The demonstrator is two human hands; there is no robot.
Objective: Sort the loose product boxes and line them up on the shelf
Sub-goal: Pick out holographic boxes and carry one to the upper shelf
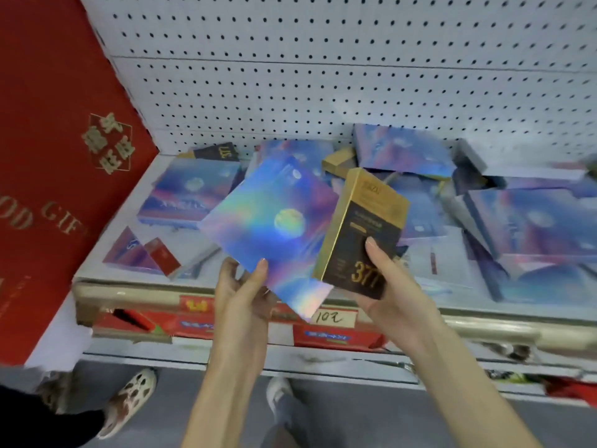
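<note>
Your left hand (240, 295) pinches the flat, square holographic blue-and-purple box (271, 221) near its lower corner, thumb on the face. Your right hand (387, 286) curls round the tall black-and-gold carton marked 377 (365, 227). Both boxes hang tilted above the grey metal shelf's front rim (135, 294). Sort the 2 kinds into separate rows, level each box before setting it down, and first clear a strip among the scattered holographic boxes (533, 227) so rows sit square to the white pegboard back (323, 92).

bright even light; rainbow glare on holographic box (271, 227); motion blur throughout; wide-angle edge bending.
</note>
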